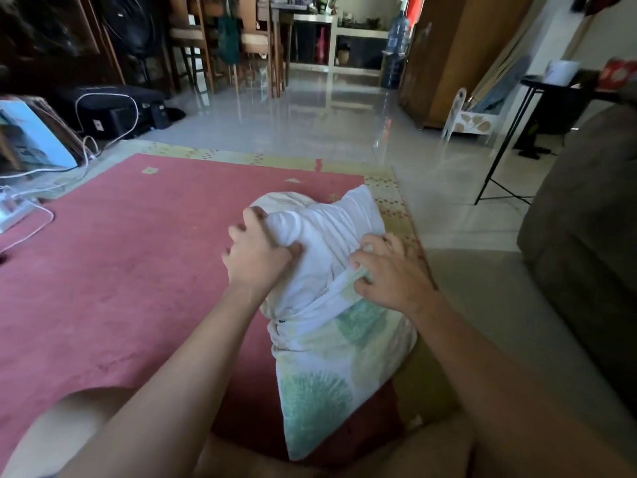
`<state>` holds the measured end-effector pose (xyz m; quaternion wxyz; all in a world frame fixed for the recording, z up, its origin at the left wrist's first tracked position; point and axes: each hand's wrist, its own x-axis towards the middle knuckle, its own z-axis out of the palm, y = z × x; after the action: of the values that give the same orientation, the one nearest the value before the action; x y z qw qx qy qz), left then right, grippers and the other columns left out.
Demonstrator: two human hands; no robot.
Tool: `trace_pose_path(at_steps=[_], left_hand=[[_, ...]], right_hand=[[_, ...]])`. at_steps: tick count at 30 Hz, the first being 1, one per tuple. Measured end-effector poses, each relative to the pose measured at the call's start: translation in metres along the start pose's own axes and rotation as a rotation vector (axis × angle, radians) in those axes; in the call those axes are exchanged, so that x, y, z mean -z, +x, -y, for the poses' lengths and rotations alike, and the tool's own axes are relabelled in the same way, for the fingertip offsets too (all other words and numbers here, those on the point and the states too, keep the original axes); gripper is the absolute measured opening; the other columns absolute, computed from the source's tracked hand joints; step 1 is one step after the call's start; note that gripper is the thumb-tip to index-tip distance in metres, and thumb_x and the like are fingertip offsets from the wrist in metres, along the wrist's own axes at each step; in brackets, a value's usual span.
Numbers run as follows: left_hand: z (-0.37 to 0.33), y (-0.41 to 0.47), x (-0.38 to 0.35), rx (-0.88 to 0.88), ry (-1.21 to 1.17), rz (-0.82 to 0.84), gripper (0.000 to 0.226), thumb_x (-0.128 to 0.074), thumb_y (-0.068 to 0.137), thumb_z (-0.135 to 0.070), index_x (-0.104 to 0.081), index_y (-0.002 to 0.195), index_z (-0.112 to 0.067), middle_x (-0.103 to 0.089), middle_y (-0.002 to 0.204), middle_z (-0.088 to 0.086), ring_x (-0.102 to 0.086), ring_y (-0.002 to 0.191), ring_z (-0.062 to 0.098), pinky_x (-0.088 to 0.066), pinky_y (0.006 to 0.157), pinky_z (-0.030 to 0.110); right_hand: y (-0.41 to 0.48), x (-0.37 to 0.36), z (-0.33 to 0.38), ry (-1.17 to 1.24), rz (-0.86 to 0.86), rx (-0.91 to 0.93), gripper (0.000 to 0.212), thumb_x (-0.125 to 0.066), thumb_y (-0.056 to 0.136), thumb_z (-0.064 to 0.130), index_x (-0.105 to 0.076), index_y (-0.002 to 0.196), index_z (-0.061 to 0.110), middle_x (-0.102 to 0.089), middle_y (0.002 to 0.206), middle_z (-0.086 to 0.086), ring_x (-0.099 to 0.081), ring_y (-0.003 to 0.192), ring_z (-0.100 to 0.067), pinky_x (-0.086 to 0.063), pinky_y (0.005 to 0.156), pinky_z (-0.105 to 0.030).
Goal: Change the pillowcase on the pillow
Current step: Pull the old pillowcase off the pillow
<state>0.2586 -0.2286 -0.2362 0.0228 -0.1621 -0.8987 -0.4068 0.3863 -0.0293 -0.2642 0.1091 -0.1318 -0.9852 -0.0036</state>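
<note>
The pillow [320, 391] with green leaf print lies on the red rug [120, 253], and the white pillowcase [327, 236] covers its far half. The left hand [258, 257] grips bunched pillowcase cloth, and the right hand [393, 270] pinches the pillowcase hem.

You are in a home living room: pink rug [120, 270], sofa [579, 236], wooden dining chairs [193, 39], tiled floor [310, 122].
</note>
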Motion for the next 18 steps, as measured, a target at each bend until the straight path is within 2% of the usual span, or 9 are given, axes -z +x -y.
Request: trace_pose_path(at_steps=[2, 3, 5, 6, 8, 9, 11, 14, 18], left_hand=[[-0.007, 0.009, -0.007, -0.130, 0.363, -0.169, 0.059, -0.074, 0.076, -0.041, -0.044, 0.123, -0.021, -0.042, 0.132, 0.020, -0.043, 0.133, 0.040, -0.005, 0.111, 0.076], [-0.012, 0.014, -0.011, -0.184, 0.504, -0.179, 0.057, -0.070, 0.078, -0.044, -0.047, 0.124, -0.021, -0.040, 0.137, 0.023, -0.028, 0.143, 0.045, 0.002, 0.107, 0.081], [-0.024, 0.023, -0.024, -0.266, 0.645, -0.006, 0.072, -0.062, 0.080, -0.063, -0.041, 0.139, -0.027, -0.030, 0.151, 0.025, -0.002, 0.150, 0.048, 0.009, 0.103, 0.081], [-0.028, 0.028, -0.034, -0.304, 0.656, 0.132, 0.083, -0.056, 0.079, -0.074, -0.030, 0.148, -0.034, -0.022, 0.157, 0.024, 0.004, 0.151, 0.047, 0.010, 0.104, 0.080], [-0.030, 0.033, -0.051, -0.357, 0.695, 0.361, 0.096, -0.047, 0.076, -0.087, -0.007, 0.154, -0.048, -0.009, 0.163, 0.024, 0.006, 0.151, 0.045, 0.009, 0.106, 0.078], [-0.027, 0.036, -0.059, -0.368, 0.743, 0.413, 0.098, -0.044, 0.074, -0.089, -0.001, 0.153, -0.052, -0.004, 0.164, 0.025, 0.006, 0.151, 0.046, 0.008, 0.106, 0.078], [-0.014, 0.042, -0.070, -0.358, 0.815, 0.418, 0.094, -0.042, 0.076, -0.089, 0.001, 0.152, -0.055, 0.000, 0.164, 0.026, 0.002, 0.151, 0.045, 0.002, 0.107, 0.079], [0.012, 0.054, -0.074, -0.279, 0.781, 0.381, 0.081, -0.042, 0.083, -0.082, -0.001, 0.149, -0.059, -0.009, 0.163, 0.020, -0.007, 0.151, 0.041, -0.005, 0.107, 0.078], [0.048, 0.059, -0.074, -0.108, 0.756, 0.426, 0.070, -0.036, 0.093, -0.070, 0.001, 0.151, -0.057, -0.017, 0.162, 0.018, -0.017, 0.149, 0.041, -0.009, 0.107, 0.080]], right_hand=[[0.003, -0.004, 0.002, 0.082, -0.024, 0.036, 0.019, -0.054, 0.073, 0.037, -0.057, 0.091, 0.032, -0.050, 0.120, 0.014, -0.039, 0.115, -0.018, -0.045, 0.086, -0.037], [0.003, -0.008, 0.003, 0.105, -0.026, 0.047, 0.021, -0.048, 0.071, 0.038, -0.058, 0.087, 0.031, -0.054, 0.112, 0.013, -0.044, 0.110, -0.018, -0.048, 0.083, -0.039], [0.000, -0.021, 0.008, 0.079, -0.007, 0.086, 0.032, -0.037, 0.067, 0.043, -0.059, 0.084, 0.027, -0.059, 0.099, 0.011, -0.051, 0.104, -0.019, -0.047, 0.084, -0.040], [-0.003, -0.028, 0.011, 0.054, 0.016, 0.103, 0.035, -0.035, 0.067, 0.045, -0.058, 0.085, 0.026, -0.059, 0.095, 0.010, -0.053, 0.102, -0.019, -0.045, 0.083, -0.039], [-0.013, -0.041, 0.016, 0.057, 0.055, 0.109, 0.034, -0.034, 0.068, 0.047, -0.054, 0.087, 0.026, -0.058, 0.092, 0.010, -0.053, 0.101, -0.019, -0.043, 0.081, -0.038], [-0.018, -0.047, 0.016, 0.092, 0.070, 0.087, 0.032, -0.035, 0.069, 0.047, -0.052, 0.088, 0.028, -0.058, 0.093, 0.011, -0.053, 0.101, -0.018, -0.042, 0.082, -0.038], [-0.031, -0.058, 0.015, 0.155, 0.101, 0.036, 0.030, -0.041, 0.073, 0.046, -0.052, 0.097, 0.033, -0.060, 0.099, 0.015, -0.051, 0.105, -0.014, -0.038, 0.086, -0.038], [-0.055, -0.078, 0.013, 0.190, 0.186, 0.029, 0.045, -0.049, 0.079, 0.044, -0.053, 0.123, 0.036, -0.058, 0.121, 0.017, -0.044, 0.122, -0.009, -0.034, 0.091, -0.040], [-0.071, -0.086, 0.015, 0.266, 0.277, 0.046, 0.050, -0.054, 0.079, 0.048, -0.057, 0.126, 0.034, -0.053, 0.123, 0.017, -0.037, 0.127, -0.002, -0.035, 0.100, -0.042]])
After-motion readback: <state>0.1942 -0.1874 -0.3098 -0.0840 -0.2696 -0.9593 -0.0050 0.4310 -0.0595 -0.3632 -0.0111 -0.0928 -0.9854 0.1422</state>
